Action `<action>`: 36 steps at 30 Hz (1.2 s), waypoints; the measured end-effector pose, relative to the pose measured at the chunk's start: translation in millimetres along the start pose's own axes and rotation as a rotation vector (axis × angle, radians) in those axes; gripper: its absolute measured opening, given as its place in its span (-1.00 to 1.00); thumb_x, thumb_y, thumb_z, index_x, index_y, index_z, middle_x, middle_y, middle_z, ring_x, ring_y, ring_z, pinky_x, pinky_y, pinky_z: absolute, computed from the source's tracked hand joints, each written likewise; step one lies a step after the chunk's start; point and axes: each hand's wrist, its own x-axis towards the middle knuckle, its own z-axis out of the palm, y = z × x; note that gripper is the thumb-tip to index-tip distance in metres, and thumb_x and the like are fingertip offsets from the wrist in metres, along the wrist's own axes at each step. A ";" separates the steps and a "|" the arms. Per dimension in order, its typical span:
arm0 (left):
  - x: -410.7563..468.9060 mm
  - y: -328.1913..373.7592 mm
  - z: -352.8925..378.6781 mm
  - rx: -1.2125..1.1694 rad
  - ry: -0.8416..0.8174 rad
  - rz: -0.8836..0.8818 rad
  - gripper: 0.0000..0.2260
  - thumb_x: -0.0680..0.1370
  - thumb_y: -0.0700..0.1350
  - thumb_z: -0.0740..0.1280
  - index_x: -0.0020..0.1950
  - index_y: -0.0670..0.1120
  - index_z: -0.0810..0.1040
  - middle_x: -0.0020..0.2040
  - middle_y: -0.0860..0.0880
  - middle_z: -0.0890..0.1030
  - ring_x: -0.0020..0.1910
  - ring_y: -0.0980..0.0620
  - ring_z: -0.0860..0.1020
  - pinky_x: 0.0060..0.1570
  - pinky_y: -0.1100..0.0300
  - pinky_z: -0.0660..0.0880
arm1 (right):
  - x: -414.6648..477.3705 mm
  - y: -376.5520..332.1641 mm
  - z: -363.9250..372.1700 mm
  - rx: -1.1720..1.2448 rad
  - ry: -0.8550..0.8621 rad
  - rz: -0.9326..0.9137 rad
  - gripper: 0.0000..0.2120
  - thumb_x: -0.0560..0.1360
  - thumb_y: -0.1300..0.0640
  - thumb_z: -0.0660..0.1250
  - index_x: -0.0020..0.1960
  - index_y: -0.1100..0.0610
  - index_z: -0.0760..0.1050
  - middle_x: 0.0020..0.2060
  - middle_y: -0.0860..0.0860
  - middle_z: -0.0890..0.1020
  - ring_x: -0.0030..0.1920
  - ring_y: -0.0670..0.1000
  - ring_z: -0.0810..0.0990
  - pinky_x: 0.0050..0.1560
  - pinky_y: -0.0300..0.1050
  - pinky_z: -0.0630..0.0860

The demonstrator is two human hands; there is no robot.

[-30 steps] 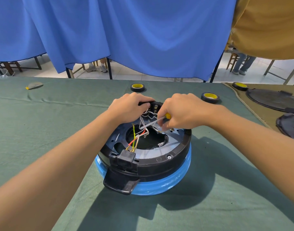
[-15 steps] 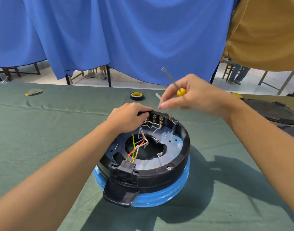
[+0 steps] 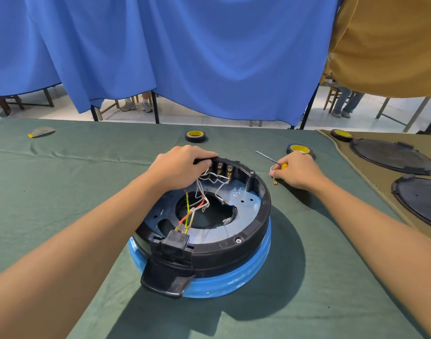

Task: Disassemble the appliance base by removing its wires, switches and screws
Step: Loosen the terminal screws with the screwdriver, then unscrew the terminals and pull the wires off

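Appliance base (image 3: 248,243), black-and-blue, wires (image 3: 197,199) exposed; left hand (image 3: 180,167) grips it, right hand (image 3: 295,171) grips screwdriver (image 3: 268,157).

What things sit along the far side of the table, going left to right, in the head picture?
Grey-and-yellow scrap → first tape roll → second tape roll → third tape roll → black round lid.

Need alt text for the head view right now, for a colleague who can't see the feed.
The left hand grips the far rim of the appliance base, beside its switches; the right hand rests on the green cloth to its right, holding a screwdriver and a loose white wire. Inside the base lie coloured wires.
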 end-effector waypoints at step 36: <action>-2.2 -32.9 -20.3 -0.568 -0.208 0.072 -0.74 0.61 -0.19 0.29 0.20 0.09 0.62 0.04 0.17 0.69 0.05 0.20 0.63 0.25 0.14 0.48 | -42.0 -101.2 -51.2 0.111 -0.248 -0.447 -0.90 0.48 -0.02 0.42 -0.17 -0.12 0.70 -0.23 -0.32 0.65 -0.19 -0.30 0.57 -0.21 -0.36 0.44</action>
